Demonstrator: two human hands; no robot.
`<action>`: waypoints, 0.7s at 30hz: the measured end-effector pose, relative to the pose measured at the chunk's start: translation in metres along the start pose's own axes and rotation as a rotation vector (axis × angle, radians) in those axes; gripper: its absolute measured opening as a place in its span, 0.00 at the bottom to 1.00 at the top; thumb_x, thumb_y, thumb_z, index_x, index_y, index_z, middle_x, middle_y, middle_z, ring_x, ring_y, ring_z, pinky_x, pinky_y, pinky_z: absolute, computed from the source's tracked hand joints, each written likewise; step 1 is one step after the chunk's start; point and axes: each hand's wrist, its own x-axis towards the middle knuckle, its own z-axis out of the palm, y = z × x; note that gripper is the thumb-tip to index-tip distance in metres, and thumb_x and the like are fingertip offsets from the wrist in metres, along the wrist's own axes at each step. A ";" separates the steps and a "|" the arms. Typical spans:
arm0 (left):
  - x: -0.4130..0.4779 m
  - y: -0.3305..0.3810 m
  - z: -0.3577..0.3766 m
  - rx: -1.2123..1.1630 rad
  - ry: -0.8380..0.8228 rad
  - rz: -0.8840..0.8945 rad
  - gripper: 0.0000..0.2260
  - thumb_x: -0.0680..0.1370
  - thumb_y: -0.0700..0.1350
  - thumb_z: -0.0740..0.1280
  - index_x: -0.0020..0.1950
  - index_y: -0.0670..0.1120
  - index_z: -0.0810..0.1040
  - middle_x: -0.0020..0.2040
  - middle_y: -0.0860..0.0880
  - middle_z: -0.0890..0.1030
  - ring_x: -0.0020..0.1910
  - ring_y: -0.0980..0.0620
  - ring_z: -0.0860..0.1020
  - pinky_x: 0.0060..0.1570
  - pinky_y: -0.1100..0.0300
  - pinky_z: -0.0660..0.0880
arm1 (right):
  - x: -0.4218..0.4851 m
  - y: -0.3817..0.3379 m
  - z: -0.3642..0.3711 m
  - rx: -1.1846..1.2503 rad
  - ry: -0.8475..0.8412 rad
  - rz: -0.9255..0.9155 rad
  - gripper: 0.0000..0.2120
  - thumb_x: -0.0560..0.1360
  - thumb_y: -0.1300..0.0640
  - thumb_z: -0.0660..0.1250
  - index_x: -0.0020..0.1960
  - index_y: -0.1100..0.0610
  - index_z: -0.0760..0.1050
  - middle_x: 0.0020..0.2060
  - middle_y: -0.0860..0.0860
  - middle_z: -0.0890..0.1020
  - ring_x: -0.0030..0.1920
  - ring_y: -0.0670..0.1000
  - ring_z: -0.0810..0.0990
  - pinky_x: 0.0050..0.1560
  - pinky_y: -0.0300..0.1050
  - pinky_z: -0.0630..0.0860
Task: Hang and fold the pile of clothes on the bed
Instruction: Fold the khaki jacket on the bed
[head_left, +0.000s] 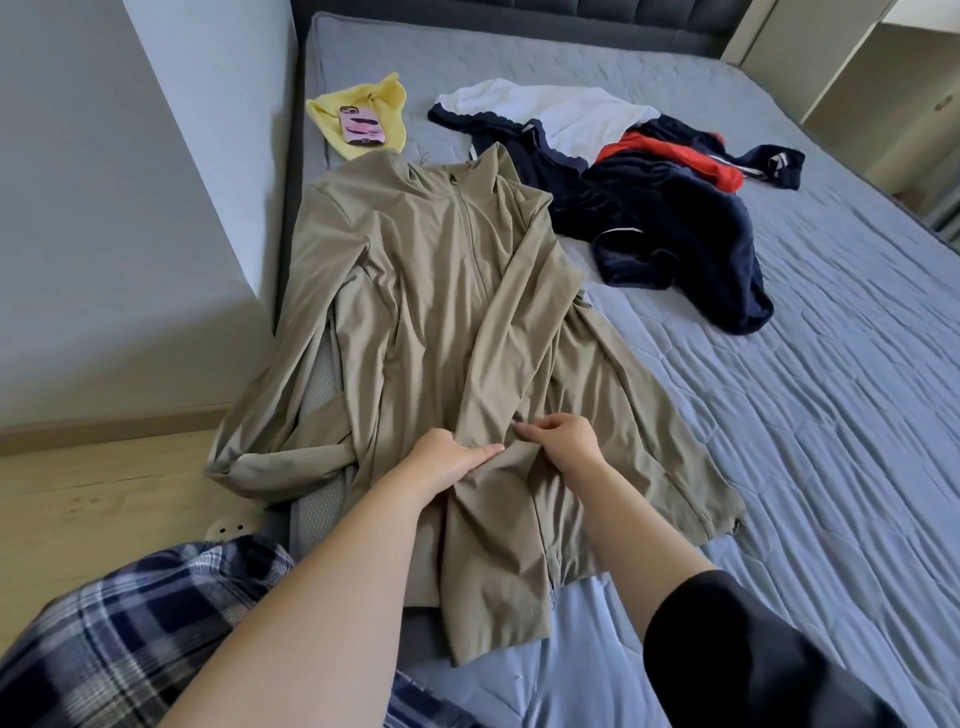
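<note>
Both left hand (448, 460) and right hand (569, 441) are gripping the jacket (431, 291) (spread on the bed (779, 415)). Left is clutching a fold, right is pinching cloth.

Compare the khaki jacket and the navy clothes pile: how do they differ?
The khaki jacket lies spread out, front up; the navy pile is crumpled. The jacket is one colour; the pile mixes navy, white and red. Left hand and right hand grip the jacket; no hand touches the pile. Both lie on the bed.
</note>
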 end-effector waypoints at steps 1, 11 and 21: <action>0.000 -0.001 -0.001 -0.015 -0.010 0.015 0.25 0.67 0.63 0.73 0.51 0.44 0.77 0.48 0.49 0.80 0.50 0.48 0.79 0.47 0.58 0.73 | 0.001 0.000 0.000 -0.053 -0.017 -0.008 0.12 0.66 0.57 0.78 0.34 0.58 0.74 0.29 0.50 0.75 0.32 0.48 0.71 0.37 0.41 0.69; 0.006 0.001 -0.010 -0.807 0.075 -0.190 0.08 0.78 0.48 0.68 0.43 0.45 0.78 0.39 0.47 0.80 0.36 0.50 0.78 0.32 0.60 0.74 | 0.002 0.017 -0.020 0.981 -0.029 0.326 0.10 0.80 0.68 0.54 0.44 0.60 0.71 0.37 0.56 0.75 0.38 0.53 0.74 0.59 0.52 0.71; 0.003 -0.003 -0.003 -0.019 0.085 0.095 0.17 0.70 0.54 0.75 0.45 0.40 0.79 0.40 0.46 0.80 0.42 0.48 0.78 0.40 0.61 0.72 | 0.005 0.006 -0.009 0.404 -0.058 0.199 0.18 0.72 0.42 0.71 0.43 0.58 0.75 0.31 0.51 0.75 0.33 0.48 0.73 0.39 0.40 0.72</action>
